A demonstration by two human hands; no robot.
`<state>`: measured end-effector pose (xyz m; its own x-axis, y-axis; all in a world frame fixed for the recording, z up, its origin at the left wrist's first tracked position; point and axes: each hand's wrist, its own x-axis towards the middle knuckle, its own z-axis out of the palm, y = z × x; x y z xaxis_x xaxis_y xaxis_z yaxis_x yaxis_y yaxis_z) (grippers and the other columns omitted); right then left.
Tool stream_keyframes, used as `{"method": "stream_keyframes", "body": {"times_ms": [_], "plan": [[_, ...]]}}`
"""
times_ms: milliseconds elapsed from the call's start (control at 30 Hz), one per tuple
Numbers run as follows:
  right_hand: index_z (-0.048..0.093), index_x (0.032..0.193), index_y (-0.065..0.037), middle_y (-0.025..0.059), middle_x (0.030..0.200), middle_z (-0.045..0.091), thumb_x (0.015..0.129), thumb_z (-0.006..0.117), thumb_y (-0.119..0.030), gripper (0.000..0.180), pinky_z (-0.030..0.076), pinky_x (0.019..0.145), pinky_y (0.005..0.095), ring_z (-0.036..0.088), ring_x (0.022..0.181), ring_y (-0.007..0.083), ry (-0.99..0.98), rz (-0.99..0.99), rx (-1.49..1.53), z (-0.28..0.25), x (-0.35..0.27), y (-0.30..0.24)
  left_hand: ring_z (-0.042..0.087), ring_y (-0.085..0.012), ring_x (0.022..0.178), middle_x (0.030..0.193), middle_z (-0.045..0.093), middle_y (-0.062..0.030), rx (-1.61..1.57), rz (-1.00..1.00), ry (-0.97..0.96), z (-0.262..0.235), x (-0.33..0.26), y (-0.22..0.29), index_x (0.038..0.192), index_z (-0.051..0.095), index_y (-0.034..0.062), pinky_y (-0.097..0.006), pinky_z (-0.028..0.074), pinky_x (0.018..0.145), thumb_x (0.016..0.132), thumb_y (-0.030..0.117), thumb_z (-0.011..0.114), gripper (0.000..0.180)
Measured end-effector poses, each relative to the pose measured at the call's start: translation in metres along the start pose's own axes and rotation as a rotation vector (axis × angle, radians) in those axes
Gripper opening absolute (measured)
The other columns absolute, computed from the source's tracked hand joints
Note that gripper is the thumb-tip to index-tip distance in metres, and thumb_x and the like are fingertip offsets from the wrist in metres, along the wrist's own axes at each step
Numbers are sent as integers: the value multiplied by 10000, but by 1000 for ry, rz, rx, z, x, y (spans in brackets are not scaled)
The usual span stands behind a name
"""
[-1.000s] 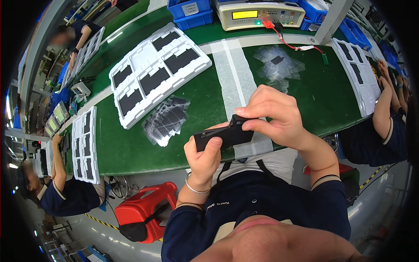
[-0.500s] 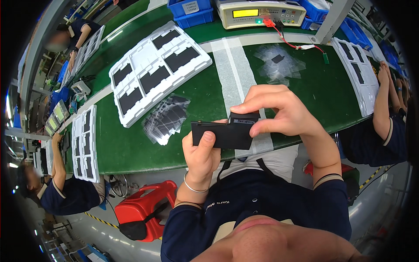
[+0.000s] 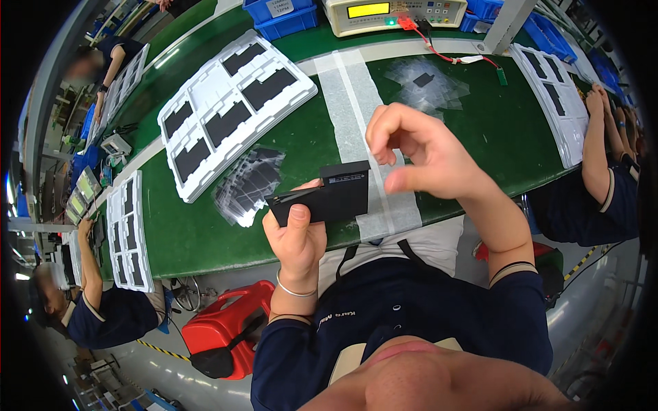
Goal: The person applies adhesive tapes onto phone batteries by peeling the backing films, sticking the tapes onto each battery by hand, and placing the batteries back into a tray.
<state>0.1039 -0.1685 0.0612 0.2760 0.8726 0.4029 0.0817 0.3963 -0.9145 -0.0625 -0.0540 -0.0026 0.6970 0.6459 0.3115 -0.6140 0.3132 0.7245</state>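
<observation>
My left hand [image 3: 299, 236] grips a flat black rectangular part [image 3: 327, 196] by its lower left end, thumb on top, and holds it over the near edge of the green bench [image 3: 301, 137]. My right hand [image 3: 419, 156] hovers just right of and above the part, fingers curled and apart from it, with nothing visible in them. A pile of clear plastic sleeves with dark inserts [image 3: 248, 182] lies on the bench to the left of the part.
A white tray [image 3: 233, 109] with black parts in its pockets lies at back left. More trays [image 3: 127, 233] [image 3: 554, 96] flank the bench. A yellow-screened tester [image 3: 394, 12], blue bins [image 3: 284, 17] and loose sleeves [image 3: 426, 82] sit behind. Seated co-workers work left and right. A red stool [image 3: 226, 329] stands below.
My right hand has let go of the black part and lifted up and to the right. My left hand has raised the part and turned it so its right end stands higher.
</observation>
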Motion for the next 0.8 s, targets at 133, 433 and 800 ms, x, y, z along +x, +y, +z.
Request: {"method": "stream_keyframes", "body": {"times_ms": [133,433,800], "plan": [[562,718,-6,12,739,514,827,602,-150,186,360,620,221,440,660,85,-28,346,108,-1,9,-10,587,-266,910,1006,585,-194,118,24,-63,1,-1,4,1027,542,-98,-387,474,832,862,180,561,323],[580,713,-24,34,674,544,725,654,-52,79,379,526,274,497,605,147,-16,-366,-811,0,12,-1,592,-256,892,971,600,-200,227,58,15,8,-1,5,1015,550,-119,-366,461,836,845,161,582,329],[641,769,-28,13,631,538,869,540,-303,310,382,566,244,460,616,81,-66,302,-54,-6,19,8,605,-244,848,964,593,-166,90,-91,95,7,0,0,1050,529,-80,-360,516,733,883,170,519,301]]}}
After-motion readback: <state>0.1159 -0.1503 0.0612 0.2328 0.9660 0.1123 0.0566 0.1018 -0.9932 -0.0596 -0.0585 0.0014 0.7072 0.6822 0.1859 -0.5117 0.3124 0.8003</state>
